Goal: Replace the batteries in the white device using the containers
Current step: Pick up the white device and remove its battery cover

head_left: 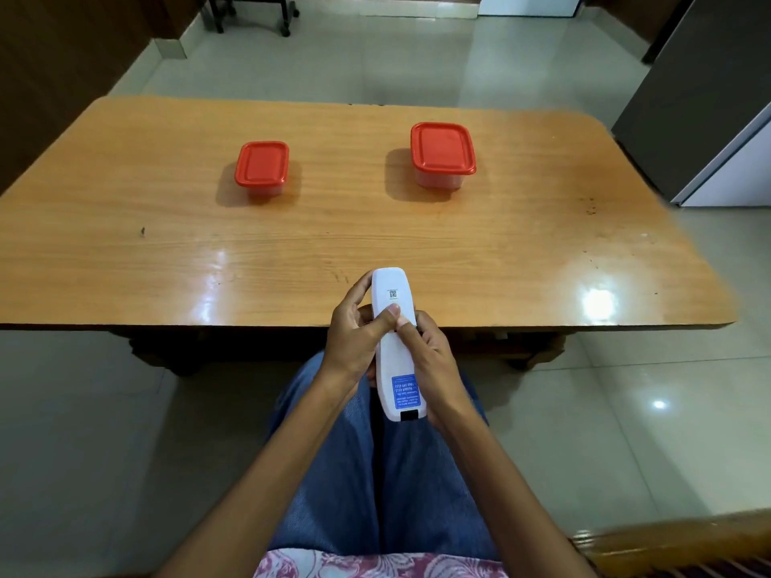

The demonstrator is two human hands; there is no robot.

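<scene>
I hold the white device point(396, 352), a long remote, back side up over the table's near edge and my lap. A blue label sits near its lower end and a small QR code near its top. My left hand point(354, 340) grips its left side and my right hand point(429, 356) its right side. Both thumbs press on the middle of its back. Two clear containers with red lids stand shut on the table: a smaller one point(262, 166) at the left and a larger one point(442, 150) at the right. No batteries are visible.
The wooden table point(167, 264) spans the view, its near edge just under my hands. A grey refrigerator point(701, 102) stands at the far right. A black wheeled stand point(250, 10) is on the tiled floor beyond the table. My knees in blue jeans are below.
</scene>
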